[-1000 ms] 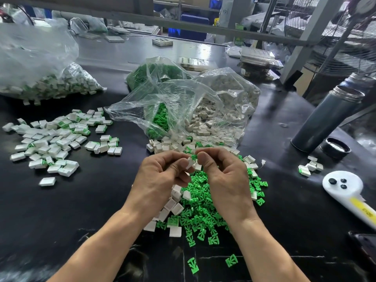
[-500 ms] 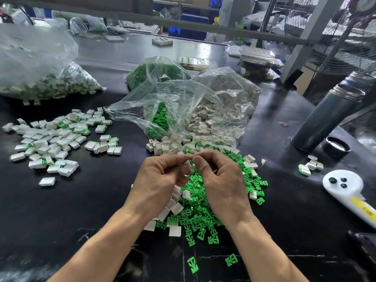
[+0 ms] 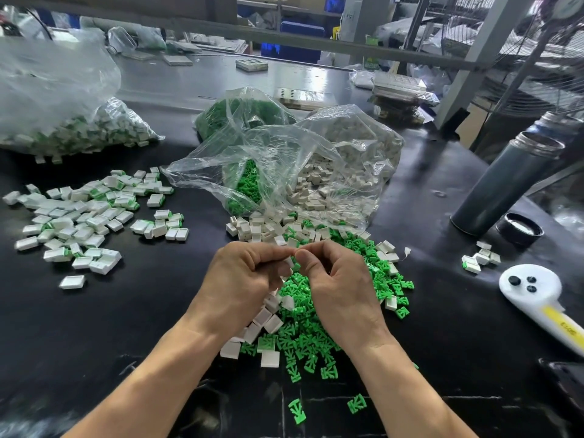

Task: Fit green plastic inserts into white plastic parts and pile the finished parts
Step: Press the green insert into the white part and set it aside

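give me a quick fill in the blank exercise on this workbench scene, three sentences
1. The loose inserts heaped under the hands are ____ in colour.
2. The pile of finished parts lies to the person's ____.
3. The flask stands upright with its black ____ off, beside it.

Missing words: green; left; lid

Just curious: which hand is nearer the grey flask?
Right. The right hand sits mid-table, the grey flask off to its right; the left hand lies farther away, beyond it.
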Demonstrator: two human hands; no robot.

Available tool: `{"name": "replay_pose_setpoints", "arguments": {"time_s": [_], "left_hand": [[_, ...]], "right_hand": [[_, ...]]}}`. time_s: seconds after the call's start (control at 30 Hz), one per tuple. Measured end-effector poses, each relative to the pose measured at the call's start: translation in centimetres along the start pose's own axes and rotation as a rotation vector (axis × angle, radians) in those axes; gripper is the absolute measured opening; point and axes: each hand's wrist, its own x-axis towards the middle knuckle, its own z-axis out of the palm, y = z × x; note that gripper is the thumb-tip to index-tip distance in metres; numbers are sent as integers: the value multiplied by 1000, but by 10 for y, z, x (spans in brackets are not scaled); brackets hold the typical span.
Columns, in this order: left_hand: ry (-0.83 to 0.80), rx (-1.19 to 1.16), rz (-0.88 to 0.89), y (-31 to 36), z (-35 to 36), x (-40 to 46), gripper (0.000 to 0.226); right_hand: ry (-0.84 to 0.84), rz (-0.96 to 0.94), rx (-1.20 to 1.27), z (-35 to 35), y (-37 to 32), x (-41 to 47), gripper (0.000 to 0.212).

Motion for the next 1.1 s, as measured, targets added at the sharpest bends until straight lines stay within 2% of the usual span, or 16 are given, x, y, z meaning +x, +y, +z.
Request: {"name": "replay_pose_setpoints", "arguments": {"time_s": [0.13,0.37,0.57,0.67,0.8,0.87,0.97,1.1], "left_hand": [[14,-26,15,2,-1,3,48],[38,-181,-32,1,4,3,31],[45,-166,-15,0,7,1,26],[33,-123,-6,0,8,2,25],[41,-123,-22,0,5,6,24],[44,-121,-25,0,3,7,19],[48,-108,29,-1,3,6,11],[36,-63,84,3,7,6,5]], "right_hand": [[9,-6,12,-1,-5,-1,8],[76,-43,-24,3,-11,-5,9],[95,-43,-45,5,-10,-7,8],[67,-4,44,5,-8,-7,10],[77,59,320,2,-9,-6,16],[95,79,380,1,-9,-4,21],[90,111,306,-2,-8,1,37],[-69,186,319,4,-14,-2,67]]}}
